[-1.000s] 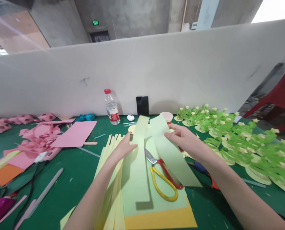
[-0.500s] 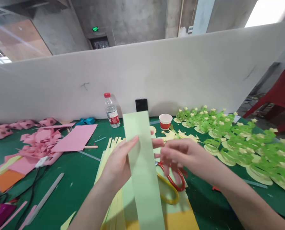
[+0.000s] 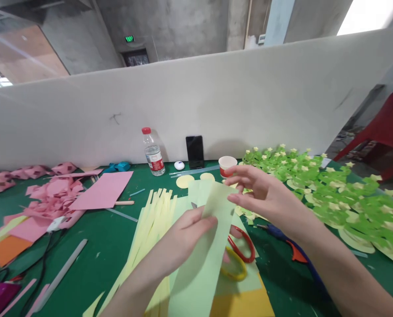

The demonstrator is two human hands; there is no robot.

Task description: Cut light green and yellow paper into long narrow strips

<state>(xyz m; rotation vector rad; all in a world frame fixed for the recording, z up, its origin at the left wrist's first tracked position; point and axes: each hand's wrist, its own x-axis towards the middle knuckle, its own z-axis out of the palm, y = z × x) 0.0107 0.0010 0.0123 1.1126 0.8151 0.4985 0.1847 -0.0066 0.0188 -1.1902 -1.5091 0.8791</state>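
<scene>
My left hand (image 3: 191,231) is closed on a wide pale green paper strip (image 3: 212,246), its thumb lying across the front. The strip leans with its top to the right. At its top right corner my right hand (image 3: 260,191) hovers with fingers apart, very close to the paper; whether a fingertip touches it I cannot tell. Behind the strip lie scissors with one red and one yellow handle (image 3: 244,244), their blades mostly covered. They rest on light green sheets (image 3: 183,204). To the left is a fan of narrow pale yellow strips (image 3: 153,229).
Rows of green paper pieces with stars (image 3: 341,198) fill the right side. A blue glue gun (image 3: 278,233) lies beneath my right forearm. Pink paper (image 3: 104,191) is at left. A water bottle (image 3: 154,154), phone (image 3: 195,152) and paper cup (image 3: 227,164) stand by the white partition (image 3: 216,101).
The strip has been lowered and tilted to the right, uncovering the phone and yellow circles. My left hand moved right and down; my right hand rose to the strip's top corner.
</scene>
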